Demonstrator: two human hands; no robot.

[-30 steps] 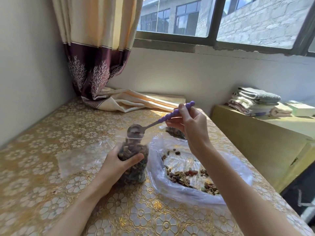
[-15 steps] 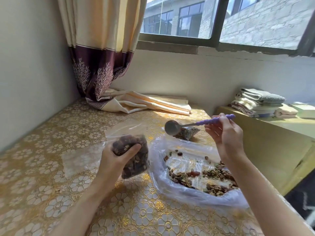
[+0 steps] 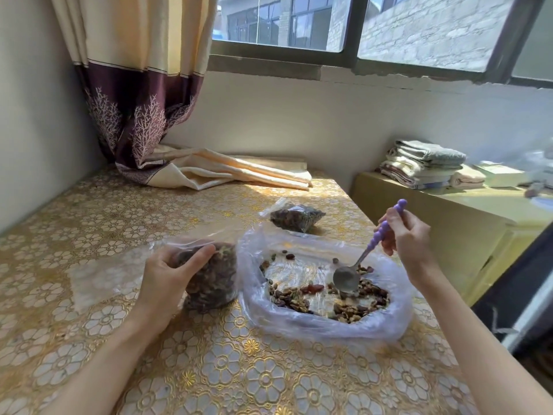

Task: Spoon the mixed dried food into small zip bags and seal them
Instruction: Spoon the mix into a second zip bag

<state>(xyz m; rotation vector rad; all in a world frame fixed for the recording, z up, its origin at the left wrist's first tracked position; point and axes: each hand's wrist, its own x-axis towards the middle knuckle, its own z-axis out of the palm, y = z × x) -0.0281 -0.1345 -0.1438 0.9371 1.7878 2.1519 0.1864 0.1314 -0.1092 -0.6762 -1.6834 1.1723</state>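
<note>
The left hand (image 3: 167,280) is wrapped around a small zip bag (image 3: 209,277) standing on the tabletop (image 3: 89,223), fingers curled over its upper front, thumb side toward the person. The bag looks nearly full of the dried mix, and its clear top flops open above the fill. Just to its right lies a big thin plastic bag (image 3: 323,322), spread wide like a shallow bowl, with what is left of the mixed dried food (image 3: 359,298) scattered across its bottom. The right hand (image 3: 404,235) pinches the purple beaded handle of a spoon (image 3: 347,278), whose metal bowl is down in the food.

Another filled small bag (image 3: 296,217) lies further back (whether its strip is pressed shut I cannot tell).

The zip bag seems soft and slippery, heavy low down and limp at the mouth, so it would likely slump if released; holding it around the packed middle makes sense, leaving the rim free. The loose pieces are light and roll easily, so a heaped spoon could shed some.
</note>
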